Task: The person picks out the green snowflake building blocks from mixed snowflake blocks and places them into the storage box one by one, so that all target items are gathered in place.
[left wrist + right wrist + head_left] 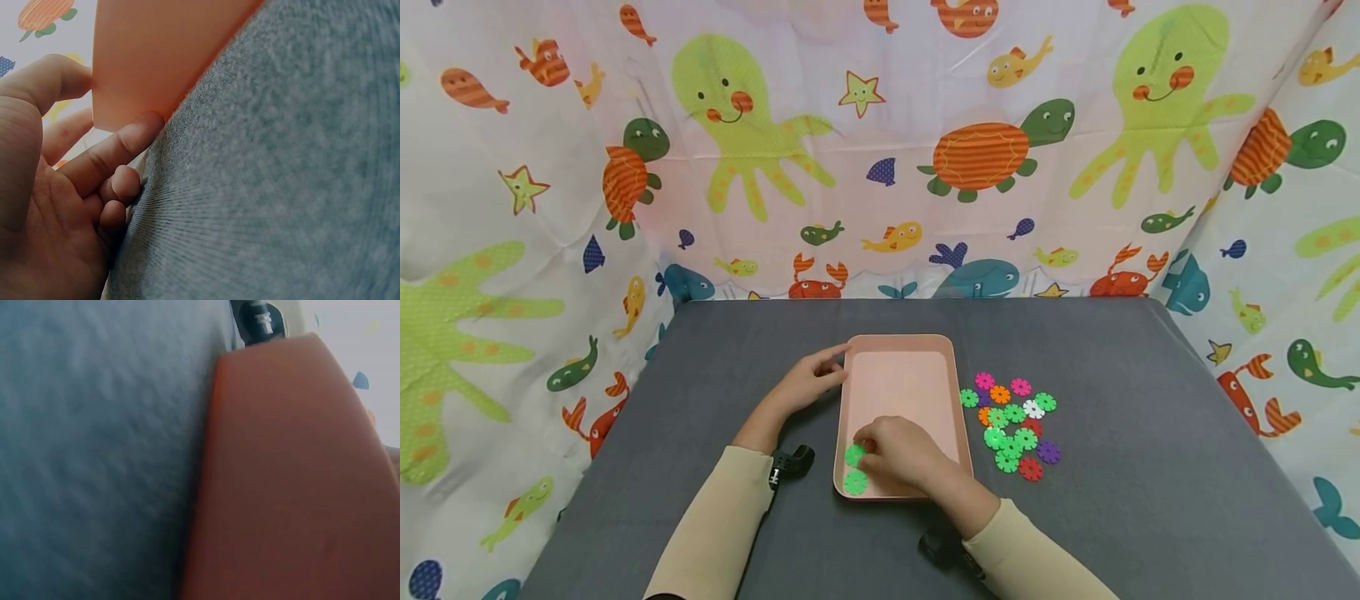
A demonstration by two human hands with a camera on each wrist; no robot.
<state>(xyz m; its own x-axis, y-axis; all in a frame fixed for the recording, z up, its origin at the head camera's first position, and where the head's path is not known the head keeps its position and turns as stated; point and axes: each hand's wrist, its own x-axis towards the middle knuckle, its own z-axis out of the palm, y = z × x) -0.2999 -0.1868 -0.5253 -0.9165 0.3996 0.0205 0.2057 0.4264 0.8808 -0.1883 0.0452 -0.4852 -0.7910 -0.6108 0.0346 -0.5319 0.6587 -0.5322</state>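
A pink rectangular tray lies on the table. My left hand is at its upper left side, the thumb and forefinger touching the rim near the corner. In the left wrist view, the middle finger rests against the tray's outer wall; the last two fingers curl in. My right hand is over the tray's lower left, its thumb and fingertips around a green flower-shaped disc, partly covered. Another green disc lies just below it. The right wrist view shows the tray's outer wall, not my fingers.
A loose pile of notched plastic discs lies right of the tray: green, orange, pink, purple, red and white. Grey cloth covers the table. A curtain printed with sea animals hangs behind and at both sides.
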